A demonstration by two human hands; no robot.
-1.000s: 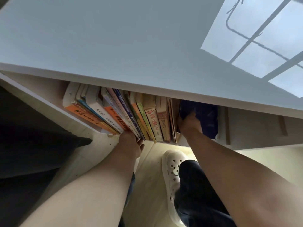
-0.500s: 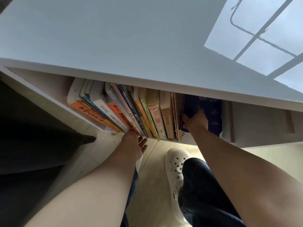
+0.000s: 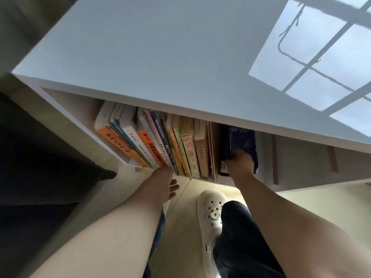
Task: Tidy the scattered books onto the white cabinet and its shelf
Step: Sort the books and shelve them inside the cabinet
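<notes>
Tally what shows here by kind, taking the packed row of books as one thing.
Hands: 2, the left hand and the right hand
shoe: 1
cabinet: 1
row of books: 1
dark blue book, gripped by the right hand: 1
Total: 6

Domestic room, a home by the evidence: white cabinet [image 3: 160,57] with mixed books [image 3: 186,145] shelved against the left grip [image 3: 162,183], window [image 3: 313,57] reflected in its glossy top, clog [image 3: 208,213] on pale floor [image 3: 186,237] near the right grip [image 3: 239,163].
</notes>
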